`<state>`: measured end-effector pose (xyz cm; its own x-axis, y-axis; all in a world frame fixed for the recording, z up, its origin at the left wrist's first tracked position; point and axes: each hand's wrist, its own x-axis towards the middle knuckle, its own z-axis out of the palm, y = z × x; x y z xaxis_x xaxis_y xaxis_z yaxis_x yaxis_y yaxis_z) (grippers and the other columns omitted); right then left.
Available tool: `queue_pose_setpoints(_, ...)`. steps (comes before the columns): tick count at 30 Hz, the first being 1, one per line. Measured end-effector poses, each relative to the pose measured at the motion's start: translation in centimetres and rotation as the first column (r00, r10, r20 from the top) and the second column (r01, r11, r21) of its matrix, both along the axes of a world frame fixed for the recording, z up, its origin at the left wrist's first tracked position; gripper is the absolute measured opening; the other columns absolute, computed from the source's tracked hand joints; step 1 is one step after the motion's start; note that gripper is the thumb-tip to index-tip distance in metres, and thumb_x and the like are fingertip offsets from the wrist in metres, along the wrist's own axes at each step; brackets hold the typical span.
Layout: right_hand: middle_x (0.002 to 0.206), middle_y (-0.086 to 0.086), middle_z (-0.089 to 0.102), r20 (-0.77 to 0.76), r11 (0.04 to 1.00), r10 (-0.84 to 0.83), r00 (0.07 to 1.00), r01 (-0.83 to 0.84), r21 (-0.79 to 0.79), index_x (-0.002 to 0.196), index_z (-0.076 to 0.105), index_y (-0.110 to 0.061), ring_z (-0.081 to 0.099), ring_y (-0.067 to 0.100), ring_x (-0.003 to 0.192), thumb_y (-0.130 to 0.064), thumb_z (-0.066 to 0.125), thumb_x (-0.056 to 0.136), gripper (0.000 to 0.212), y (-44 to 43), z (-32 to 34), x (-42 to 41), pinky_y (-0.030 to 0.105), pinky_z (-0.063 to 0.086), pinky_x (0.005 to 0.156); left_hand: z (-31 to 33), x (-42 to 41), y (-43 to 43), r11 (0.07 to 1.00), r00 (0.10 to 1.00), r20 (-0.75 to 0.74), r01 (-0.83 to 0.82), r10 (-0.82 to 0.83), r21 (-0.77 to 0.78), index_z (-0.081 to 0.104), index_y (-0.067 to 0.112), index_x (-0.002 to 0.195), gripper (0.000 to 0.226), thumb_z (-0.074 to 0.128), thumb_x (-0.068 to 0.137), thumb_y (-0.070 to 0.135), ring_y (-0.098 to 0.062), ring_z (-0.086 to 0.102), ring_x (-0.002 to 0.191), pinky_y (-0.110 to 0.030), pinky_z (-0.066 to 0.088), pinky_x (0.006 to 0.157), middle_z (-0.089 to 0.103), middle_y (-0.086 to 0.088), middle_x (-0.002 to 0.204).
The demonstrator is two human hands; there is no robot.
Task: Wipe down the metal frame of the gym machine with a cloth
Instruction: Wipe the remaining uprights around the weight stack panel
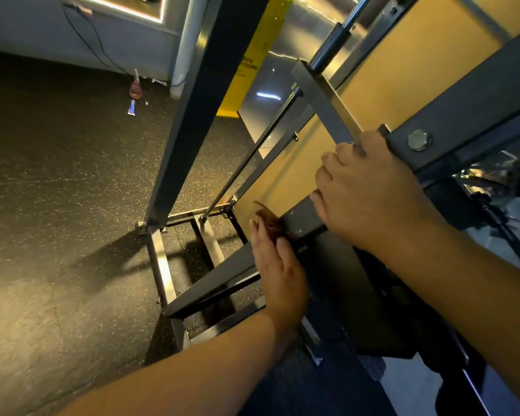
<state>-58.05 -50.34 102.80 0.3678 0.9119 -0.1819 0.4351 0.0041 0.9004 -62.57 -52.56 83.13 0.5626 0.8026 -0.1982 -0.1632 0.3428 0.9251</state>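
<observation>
Against the dark matte metal frame [469, 115], left hand [278, 265] presses a crumpled brown cloth [267, 220] with flat fingers. Higher up, right hand [370, 190] grips the frame, fingers curled.

One wide-angle camera rides on the person's head, facing forward and steeply down; it sits close to the dark grey square-tube metal frame [210, 85], within arm's reach, the left hand [278, 265] and right hand [370, 193] showing right of centre; the speckled black rubber floor [57, 190] fills the left half; the view tilts, so uprights run slantwise.
</observation>
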Motion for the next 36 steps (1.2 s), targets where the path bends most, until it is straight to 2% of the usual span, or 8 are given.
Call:
queue_pose_setpoints(3,0.091,0.003,0.056,0.022,1.0,0.022,1.0,-0.021,-0.007,0.098,0.067,-0.018,0.052,0.026,0.087,-0.032,0.029,0.107,0.042,0.0,-0.5,0.1,0.043,0.038,0.089,0.2,-0.4,-0.2,0.99,0.999,-0.038,0.012,-0.018,-0.139,0.02,0.028,0.163,0.055,0.033,0.112,0.014,0.007,-0.002,0.15,-0.033,0.002,0.131,0.003,0.01,0.173)
queue_pose_setpoints(7,0.117,0.01,0.06,0.004,1.0,-0.019,1.0,0.02,-0.011,0.119,0.063,-0.014,0.053,0.031,0.113,-0.03,0.02,0.108,0.047,0.3,-0.7,0.2,0.047,0.037,0.098,4.0,-0.7,-1.2,0.992,0.985,0.173,-0.013,-0.009,0.122,0.02,0.033,0.162,0.062,0.037,0.104,0.017,0.002,-0.002,0.157,-0.026,0.003,0.129,0.003,0.019,0.171)
queue_pose_setpoints(13,0.146,0.019,0.05,0.023,0.994,-0.063,0.998,0.065,-0.09,0.147,0.046,-0.003,0.041,0.038,0.139,-0.034,0.005,0.107,0.065,-0.8,-0.2,-0.9,0.054,0.026,0.113,1.3,0.3,1.4,0.991,1.0,0.021,0.014,-0.017,0.135,0.028,0.025,0.163,0.059,0.029,0.105,0.039,-0.008,0.008,0.159,-0.039,0.006,0.13,0.019,0.007,0.171)
queue_pose_setpoints(17,0.142,0.015,0.054,-0.022,0.991,-0.098,0.995,0.095,-0.096,0.144,0.049,-0.007,0.045,0.035,0.135,-0.037,0.01,0.107,0.062,-0.4,0.1,-0.6,0.054,0.026,0.114,0.3,1.5,3.2,1.0,0.995,-0.095,0.025,-0.027,-0.019,0.031,0.011,0.16,0.068,0.02,0.101,0.043,-0.026,0.014,0.158,-0.05,0.01,0.129,0.028,-0.01,0.167)
queue_pose_setpoints(22,0.136,0.013,0.054,-0.029,0.992,-0.109,0.994,0.107,-0.06,0.145,0.045,-0.007,0.049,0.033,0.126,-0.035,0.016,0.108,0.054,0.3,1.9,-0.5,0.052,0.03,0.112,3.5,0.1,1.0,0.983,0.994,0.077,0.064,-0.078,0.172,0.017,0.025,0.165,0.059,0.029,0.107,0.03,-0.01,-0.001,0.16,-0.038,-0.001,0.131,0.01,0.005,0.173)
queue_pose_setpoints(26,0.156,0.02,0.042,0.102,0.986,-0.121,0.987,0.131,-0.101,0.156,0.03,0.0,0.033,0.037,0.147,-0.04,0.001,0.105,0.071,-0.4,0.4,-1.2,0.059,0.015,0.118,1.4,-1.5,-1.7,0.973,0.985,0.15,0.051,-0.086,0.224,0.015,0.03,0.162,0.057,0.035,0.109,0.02,-0.008,-0.004,0.16,-0.039,0.004,0.131,0.003,0.01,0.174)
queue_pose_setpoints(33,0.147,0.018,0.053,0.13,0.992,-0.088,0.988,0.099,-0.082,0.149,0.044,-0.002,0.043,0.035,0.14,-0.038,0.009,0.107,0.065,-0.5,0.0,-0.7,0.06,0.009,0.116,2.5,1.1,1.5,0.99,0.998,0.055,0.02,-0.028,0.141,0.032,0.019,0.161,0.056,0.031,0.106,0.027,-0.014,0.003,0.161,-0.047,0.005,0.131,0.023,0.0,0.17)
queue_pose_setpoints(36,0.143,0.017,0.057,0.137,0.993,-0.085,0.987,0.096,-0.072,0.144,0.054,-0.005,0.048,0.034,0.137,-0.039,0.016,0.107,0.063,-0.6,0.1,-0.7,0.06,0.013,0.116,2.1,-0.6,-0.5,0.978,0.991,0.106,0.059,-0.082,0.199,0.021,0.024,0.164,0.057,0.033,0.109,0.023,-0.009,-0.004,0.16,-0.042,0.003,0.132,0.01,0.009,0.173)
